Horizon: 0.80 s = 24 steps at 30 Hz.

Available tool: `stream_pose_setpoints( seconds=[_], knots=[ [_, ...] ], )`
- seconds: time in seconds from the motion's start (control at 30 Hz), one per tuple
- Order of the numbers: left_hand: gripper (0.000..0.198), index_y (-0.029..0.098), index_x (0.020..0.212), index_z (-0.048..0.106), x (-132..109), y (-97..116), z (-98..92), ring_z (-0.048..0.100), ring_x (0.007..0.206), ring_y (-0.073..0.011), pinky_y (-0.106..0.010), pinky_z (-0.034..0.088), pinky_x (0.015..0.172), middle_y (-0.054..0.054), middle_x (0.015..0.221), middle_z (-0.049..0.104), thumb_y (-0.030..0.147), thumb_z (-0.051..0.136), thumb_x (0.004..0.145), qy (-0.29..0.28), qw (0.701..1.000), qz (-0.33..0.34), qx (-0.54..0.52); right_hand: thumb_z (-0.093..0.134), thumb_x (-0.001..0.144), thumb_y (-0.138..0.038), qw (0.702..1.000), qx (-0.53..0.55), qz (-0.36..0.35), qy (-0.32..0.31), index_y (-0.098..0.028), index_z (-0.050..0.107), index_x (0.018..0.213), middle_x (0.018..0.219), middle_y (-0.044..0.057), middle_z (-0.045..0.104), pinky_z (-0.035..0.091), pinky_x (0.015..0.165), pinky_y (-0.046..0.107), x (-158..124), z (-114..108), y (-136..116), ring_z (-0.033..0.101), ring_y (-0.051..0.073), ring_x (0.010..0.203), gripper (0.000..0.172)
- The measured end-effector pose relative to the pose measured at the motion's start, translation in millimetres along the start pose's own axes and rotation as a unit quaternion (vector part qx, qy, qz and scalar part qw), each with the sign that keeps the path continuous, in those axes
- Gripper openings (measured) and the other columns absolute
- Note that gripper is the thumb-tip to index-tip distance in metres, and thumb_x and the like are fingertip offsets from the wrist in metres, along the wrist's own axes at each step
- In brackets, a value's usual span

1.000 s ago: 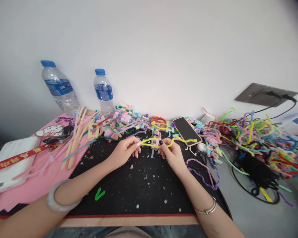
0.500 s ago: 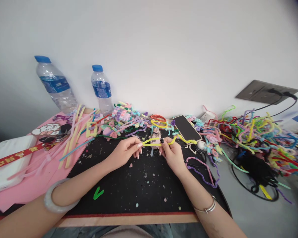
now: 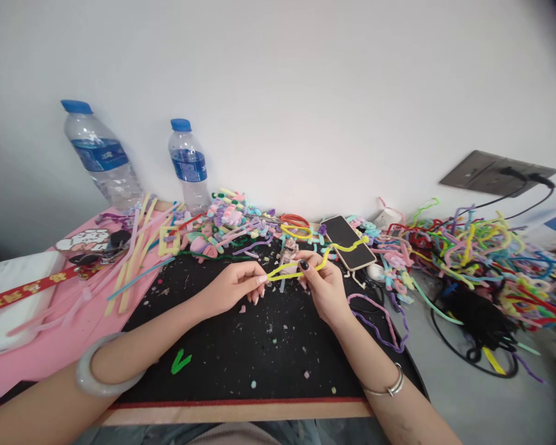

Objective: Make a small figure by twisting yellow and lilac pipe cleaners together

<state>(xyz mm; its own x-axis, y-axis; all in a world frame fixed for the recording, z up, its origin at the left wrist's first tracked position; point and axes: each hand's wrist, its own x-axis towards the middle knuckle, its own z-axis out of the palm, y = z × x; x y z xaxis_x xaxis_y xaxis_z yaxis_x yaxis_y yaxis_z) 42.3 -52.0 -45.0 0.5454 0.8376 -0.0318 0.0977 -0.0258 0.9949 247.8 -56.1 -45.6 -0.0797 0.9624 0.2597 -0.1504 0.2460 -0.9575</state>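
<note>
A yellow pipe cleaner (image 3: 285,272) is stretched between my two hands above the black mat (image 3: 222,358). My left hand (image 3: 241,284) pinches its folded left end between thumb and fingers. With thumb and forefinger closed, my right hand (image 3: 323,284) grips it further along, where the strands come together. Beyond that grip, a wavy loose tail runs up and right across the phone (image 3: 347,238). A short green bent pipe cleaner (image 3: 180,361) lies on the mat below my left forearm. Behind my hands, a small pinkish object is partly hidden.
Two water bottles (image 3: 188,164) lean by the wall. Heaped pipe cleaners (image 3: 472,247) and black cables (image 3: 479,321) lie at right; finished pieces (image 3: 231,216) line the back. Pink sheets (image 3: 92,321) and a white box (image 3: 18,296) are at left.
My right hand has turned slightly, and the loose yellow tail has swung upward over the phone. Both hands keep hold of the pipe cleaner. The view has shifted slightly.
</note>
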Motion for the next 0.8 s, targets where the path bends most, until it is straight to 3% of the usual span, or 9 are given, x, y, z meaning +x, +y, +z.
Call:
stream_pose_setpoints(
  seconds=[0.23,0.4,0.6,0.8],
  knots=[
    [0.023,0.015,0.073,0.052,-0.9,1.9,0.2,0.052,0.052,-0.0092,-0.019,0.043,0.046,0.001,0.062,0.056,0.034,0.050,0.085,-0.020,0.998,-0.014,-0.054,0.061,0.080,-0.030,0.999,0.035,0.027,-0.020,-0.019,0.052,0.062,0.081,0.003,0.060,0.039,0.060,0.025,-0.3,0.9,-2.6,0.049,0.012,0.064,0.023],
    [0.024,0.015,0.075,0.053,-2.7,1.8,0.2,0.053,0.055,-0.0107,-0.019,0.043,0.044,0.000,0.065,0.056,0.036,0.048,0.086,0.001,1.000,0.001,-0.006,0.061,0.078,-0.036,0.999,-0.012,0.032,-0.007,-0.020,0.052,0.064,0.079,0.003,0.059,0.043,0.064,0.028,-0.2,1.2,-3.1,0.050,0.014,0.065,0.024],
    [0.019,0.015,0.086,0.057,-3.5,-2.2,-4.5,0.057,0.058,-0.0113,-0.022,0.047,0.055,-0.003,0.075,0.060,0.032,0.049,0.086,0.055,0.987,0.096,0.121,0.060,0.081,-0.031,1.000,-0.001,0.012,-0.016,-0.019,0.054,0.064,0.079,0.003,0.058,0.042,0.067,0.028,-0.5,0.3,-2.7,0.050,0.013,0.065,0.021],
    [0.029,0.017,0.107,0.053,-7.9,-3.0,-5.9,0.058,0.066,-0.0119,-0.024,0.049,0.064,-0.007,0.095,0.061,0.027,0.060,0.080,0.125,0.936,0.211,0.253,0.059,0.081,-0.030,0.999,-0.036,-0.011,-0.030,-0.019,0.053,0.063,0.079,0.003,0.059,0.042,0.068,0.027,-0.7,0.6,-5.3,0.053,0.015,0.072,0.022]
  ],
)
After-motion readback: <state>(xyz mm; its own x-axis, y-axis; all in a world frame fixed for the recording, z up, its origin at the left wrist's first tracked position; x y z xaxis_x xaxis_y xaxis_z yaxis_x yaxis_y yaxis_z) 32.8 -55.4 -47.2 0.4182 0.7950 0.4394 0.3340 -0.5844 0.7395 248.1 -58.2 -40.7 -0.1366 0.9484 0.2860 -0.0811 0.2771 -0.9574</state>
